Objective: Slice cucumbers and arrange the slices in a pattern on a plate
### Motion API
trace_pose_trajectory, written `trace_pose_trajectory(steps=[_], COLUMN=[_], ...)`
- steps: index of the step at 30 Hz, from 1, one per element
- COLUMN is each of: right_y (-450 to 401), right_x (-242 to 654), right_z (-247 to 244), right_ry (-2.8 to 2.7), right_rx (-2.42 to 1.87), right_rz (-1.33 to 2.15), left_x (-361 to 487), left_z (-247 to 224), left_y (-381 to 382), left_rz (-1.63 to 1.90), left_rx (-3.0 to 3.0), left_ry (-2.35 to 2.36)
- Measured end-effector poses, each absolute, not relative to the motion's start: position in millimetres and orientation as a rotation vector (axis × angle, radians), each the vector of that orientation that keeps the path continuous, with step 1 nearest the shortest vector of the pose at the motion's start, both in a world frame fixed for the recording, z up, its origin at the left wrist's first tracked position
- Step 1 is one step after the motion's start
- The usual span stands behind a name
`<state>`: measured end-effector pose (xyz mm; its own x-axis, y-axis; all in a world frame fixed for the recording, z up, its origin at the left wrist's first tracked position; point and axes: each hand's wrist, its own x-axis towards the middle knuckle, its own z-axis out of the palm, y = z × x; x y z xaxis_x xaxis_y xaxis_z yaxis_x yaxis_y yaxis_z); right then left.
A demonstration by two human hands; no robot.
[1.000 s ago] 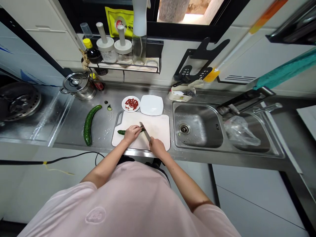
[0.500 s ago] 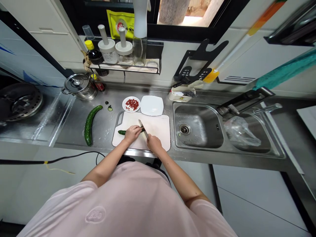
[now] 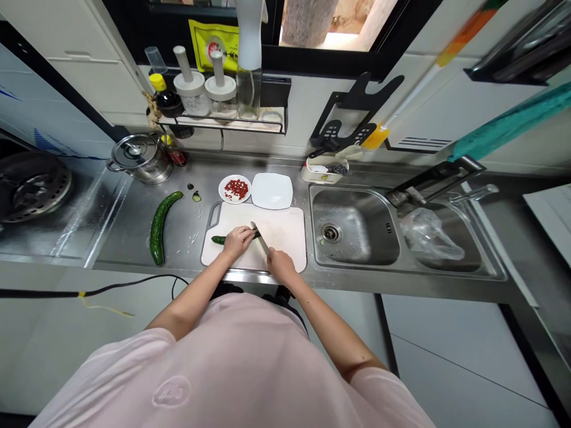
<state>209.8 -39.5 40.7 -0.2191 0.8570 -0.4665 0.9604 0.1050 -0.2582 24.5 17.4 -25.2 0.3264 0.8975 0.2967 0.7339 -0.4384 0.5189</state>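
My left hand is closed over a piece of green cucumber on the white cutting board, pressing it down. One end of the cucumber shows left of the hand; a little dark green shows at the right by the blade. In my right hand is the handle of a knife, its blade slanting up and left across the cucumber's right end, close to my left fingertips. Whether the blade is inside the cucumber I cannot tell. A whole cucumber lies on the counter left of the board.
Behind the board stand a small plate of chopped red pieces and a white square plate. Cucumber end scraps lie on the counter. To the right is a steel sink; a lidded pot stands back left.
The whole view has shifted slightly. The knife's handle and my right hand sit a touch further right of my left hand; the left hand still holds the cucumber.
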Motion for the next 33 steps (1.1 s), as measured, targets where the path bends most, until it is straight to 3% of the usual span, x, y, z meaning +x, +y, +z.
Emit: trace_pose_trajectory(steps=[33], right_y=[-26.3], right_x=[198.1], right_z=[41.3], right_ry=[2.128], right_rx=[1.826], right_rz=[-0.77], left_x=[25.1], left_z=[-27.3], left_y=[17.1], left_rz=[0.794], left_rx=[2.332], left_ry=[1.495])
